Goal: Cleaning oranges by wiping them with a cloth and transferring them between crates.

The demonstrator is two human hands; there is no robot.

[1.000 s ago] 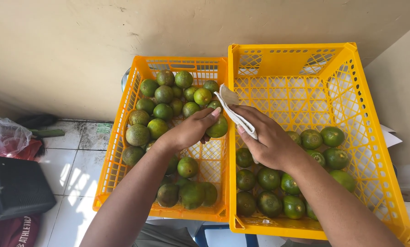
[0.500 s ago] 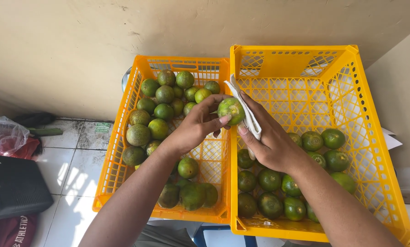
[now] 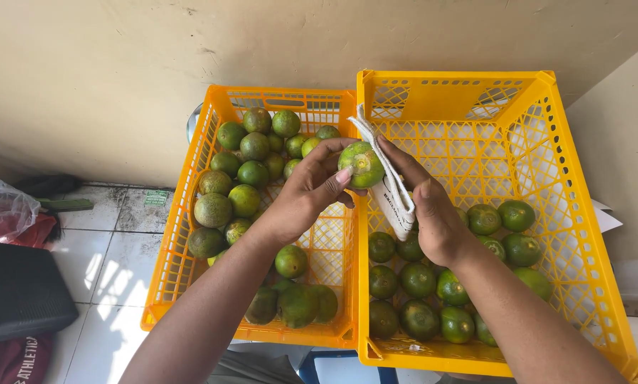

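1. Left hand (image 3: pixel 305 195): fingers curled round a green orange (image 3: pixel 362 163), held above the crates' shared edge.
2. Right hand (image 3: pixel 433 213): fingers flat, pressing a white cloth (image 3: pixel 390 192) against the orange's right side.
3. Yellow crates (image 3: pixel 191 235) w/ more fruit below both hands.

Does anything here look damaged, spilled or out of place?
Nothing stands out. The two yellow plastic crates look intact, all green citrus fruits lie inside them. The left hand holds one green fruit; the right hand holds a folded white cloth against it.

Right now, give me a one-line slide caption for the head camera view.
Left hand holds a green fruit against a folded cloth in the right hand, above two yellow crates of fruit.
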